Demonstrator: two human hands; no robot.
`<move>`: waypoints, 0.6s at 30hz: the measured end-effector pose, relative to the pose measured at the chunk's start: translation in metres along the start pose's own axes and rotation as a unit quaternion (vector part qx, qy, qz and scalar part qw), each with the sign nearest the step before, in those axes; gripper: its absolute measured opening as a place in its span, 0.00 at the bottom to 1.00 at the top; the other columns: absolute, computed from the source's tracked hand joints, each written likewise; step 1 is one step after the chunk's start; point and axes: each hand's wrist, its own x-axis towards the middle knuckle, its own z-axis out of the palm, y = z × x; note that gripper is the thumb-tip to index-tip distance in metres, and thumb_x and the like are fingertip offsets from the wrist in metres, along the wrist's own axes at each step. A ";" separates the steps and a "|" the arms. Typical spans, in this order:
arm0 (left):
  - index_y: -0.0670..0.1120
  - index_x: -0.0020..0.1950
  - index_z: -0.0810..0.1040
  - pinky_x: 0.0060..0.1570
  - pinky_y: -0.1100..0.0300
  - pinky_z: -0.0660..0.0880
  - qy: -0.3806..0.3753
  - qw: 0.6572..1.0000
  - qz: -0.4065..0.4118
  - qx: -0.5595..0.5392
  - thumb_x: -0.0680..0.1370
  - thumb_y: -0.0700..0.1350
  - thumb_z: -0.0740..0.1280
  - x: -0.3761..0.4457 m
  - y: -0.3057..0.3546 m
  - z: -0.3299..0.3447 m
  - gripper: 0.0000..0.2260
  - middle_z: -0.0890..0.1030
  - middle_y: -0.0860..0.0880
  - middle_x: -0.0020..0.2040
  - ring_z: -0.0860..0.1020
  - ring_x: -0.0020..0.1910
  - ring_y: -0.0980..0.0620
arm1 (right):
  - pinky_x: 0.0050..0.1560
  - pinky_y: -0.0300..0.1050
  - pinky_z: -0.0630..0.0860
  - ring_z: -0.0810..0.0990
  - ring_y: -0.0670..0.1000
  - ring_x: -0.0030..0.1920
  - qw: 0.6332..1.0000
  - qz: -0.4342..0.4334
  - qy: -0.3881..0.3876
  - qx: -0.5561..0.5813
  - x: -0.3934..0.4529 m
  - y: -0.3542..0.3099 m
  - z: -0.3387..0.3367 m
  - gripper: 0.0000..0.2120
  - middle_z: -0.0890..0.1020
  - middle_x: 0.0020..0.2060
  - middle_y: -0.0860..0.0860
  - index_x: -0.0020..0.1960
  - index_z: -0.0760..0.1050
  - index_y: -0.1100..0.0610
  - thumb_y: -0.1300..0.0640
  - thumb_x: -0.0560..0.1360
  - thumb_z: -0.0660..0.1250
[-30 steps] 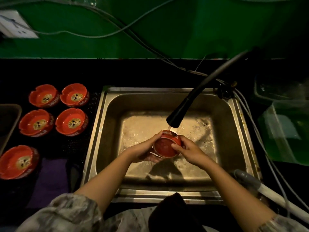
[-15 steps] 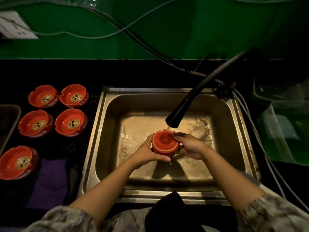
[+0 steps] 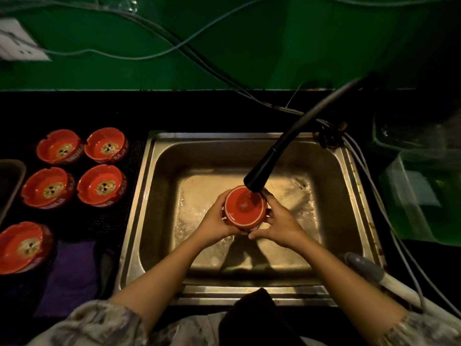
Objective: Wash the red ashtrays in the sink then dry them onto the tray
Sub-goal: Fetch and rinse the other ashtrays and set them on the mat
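While water is running from the black faucet [image 3: 260,177], both hands are holding one red ashtray [image 3: 245,207] upside down over the middle of the sink [image 3: 159,186], right beneath the spout. Left hand [image 3: 215,221] is curling its fingers around the ashtray's left side; right hand [image 3: 280,224] is cupping the right side, its fingers wrapping the rim. Water is striking the upturned base. Five more red ashtrays are sitting upright on the dark table to the left of the sink: four in a square cluster [image 3: 79,167] toward the far left, one [image 3: 23,247] nearer, at the left edge. A purple cloth [image 3: 71,275] is lying just beside that nearer one.
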 end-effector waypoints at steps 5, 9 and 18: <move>0.57 0.67 0.67 0.49 0.73 0.74 -0.027 0.996 0.013 0.088 0.59 0.39 0.83 0.005 0.015 -0.010 0.43 0.74 0.61 0.61 0.75 0.57 0.66 | 0.55 0.42 0.78 0.76 0.48 0.61 0.994 0.026 0.020 0.105 -0.001 0.003 0.001 0.50 0.69 0.65 0.43 0.69 0.61 0.45 0.66 0.55 0.82; 0.61 0.63 0.67 0.49 0.76 0.71 -0.017 0.993 -0.001 0.113 0.58 0.43 0.84 0.006 0.016 -0.013 0.41 0.75 0.64 0.57 0.75 0.55 0.66 | 0.60 0.42 0.76 0.77 0.49 0.62 0.993 0.043 -0.037 0.105 0.008 -0.001 -0.011 0.45 0.75 0.63 0.47 0.69 0.67 0.52 0.67 0.56 0.82; 0.53 0.68 0.67 0.57 0.64 0.75 0.040 0.998 -0.038 0.028 0.60 0.42 0.83 -0.001 -0.003 -0.001 0.41 0.75 0.57 0.61 0.75 0.61 0.55 | 0.58 0.38 0.75 0.78 0.45 0.56 0.988 0.060 -0.118 -0.086 0.032 -0.034 -0.030 0.47 0.75 0.62 0.44 0.69 0.66 0.49 0.61 0.55 0.84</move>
